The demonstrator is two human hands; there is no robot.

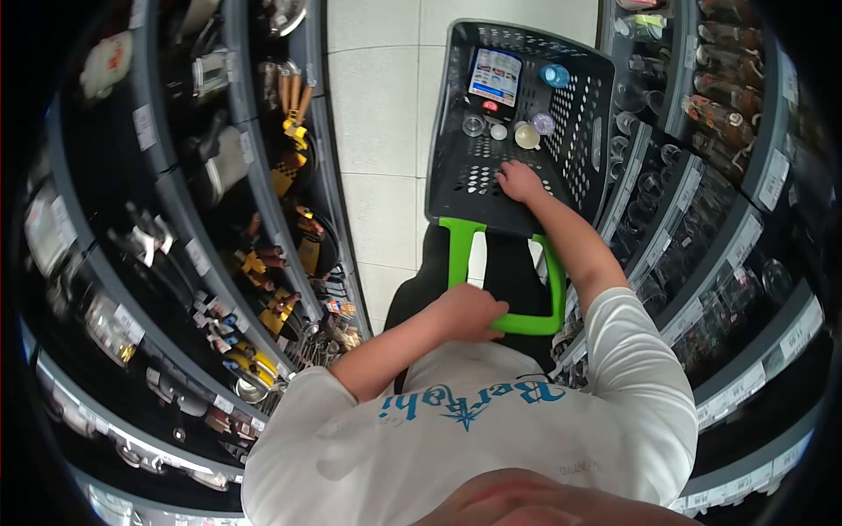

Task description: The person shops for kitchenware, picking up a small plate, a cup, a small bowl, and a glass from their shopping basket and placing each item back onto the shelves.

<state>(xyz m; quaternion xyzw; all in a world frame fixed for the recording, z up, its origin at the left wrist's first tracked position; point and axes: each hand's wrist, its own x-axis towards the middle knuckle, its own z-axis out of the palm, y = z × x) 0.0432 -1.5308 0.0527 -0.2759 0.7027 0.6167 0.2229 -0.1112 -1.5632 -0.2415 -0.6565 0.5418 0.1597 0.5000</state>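
Nearest the head camera is the person's white printed T-shirt (491,421), and just beyond it the left hand (469,311), fingers curled tight around the green handle (517,323) at its near bar. The right hand (519,181) reaches forward into the black perforated shopping basket (583,131); its palm faces down on the basket floor near the near edge, fingers loosely spread and gripping nothing that shows. At the far end of the basket lie a boxed item with a printed label (495,79), a blue lid (554,75) by the far right corner, and several small glass pieces (526,136) between them and the hand.

Risk, as a judgement: the glassware sits loose, so a sweep of the right hand or a jerk on the handle could knock the pieces together. The aisle is narrow, with glassware shelves (702,237) just beside the right elbow and utensil shelves (263,219) to the left; a swing of the basket could catch either.
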